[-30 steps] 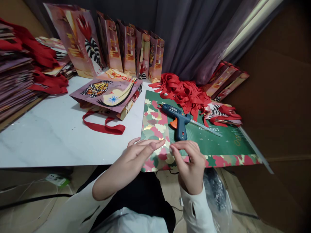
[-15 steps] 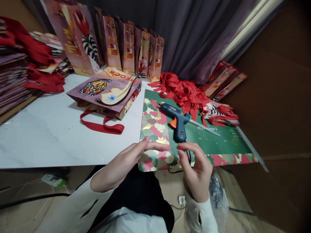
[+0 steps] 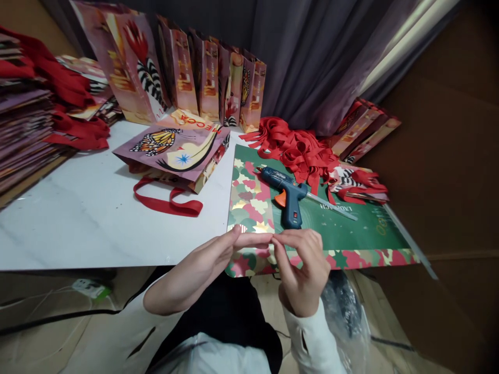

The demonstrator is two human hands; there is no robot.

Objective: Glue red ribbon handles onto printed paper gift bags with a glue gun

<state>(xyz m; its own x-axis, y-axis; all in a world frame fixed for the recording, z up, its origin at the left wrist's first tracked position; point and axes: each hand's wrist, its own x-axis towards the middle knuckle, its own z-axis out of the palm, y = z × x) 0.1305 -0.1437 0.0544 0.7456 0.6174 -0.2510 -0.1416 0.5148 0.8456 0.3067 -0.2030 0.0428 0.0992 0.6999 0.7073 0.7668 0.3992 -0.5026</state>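
Before the glue gun (image 3: pixel 291 198) and ribbons (image 3: pixel 298 148), outstretched left hand (image 3: pixel 212 262) touches pinched right hand (image 3: pixel 306 262).

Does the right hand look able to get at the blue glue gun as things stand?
Probably yes: the glue gun lies uncovered on the green sheet, just beyond the right hand, nothing visible between, though that hand appears to touch the left hand.

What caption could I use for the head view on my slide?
Left hand and right hand, fingertip to fingertip, before a blue glue gun and a butterfly-printed bag.
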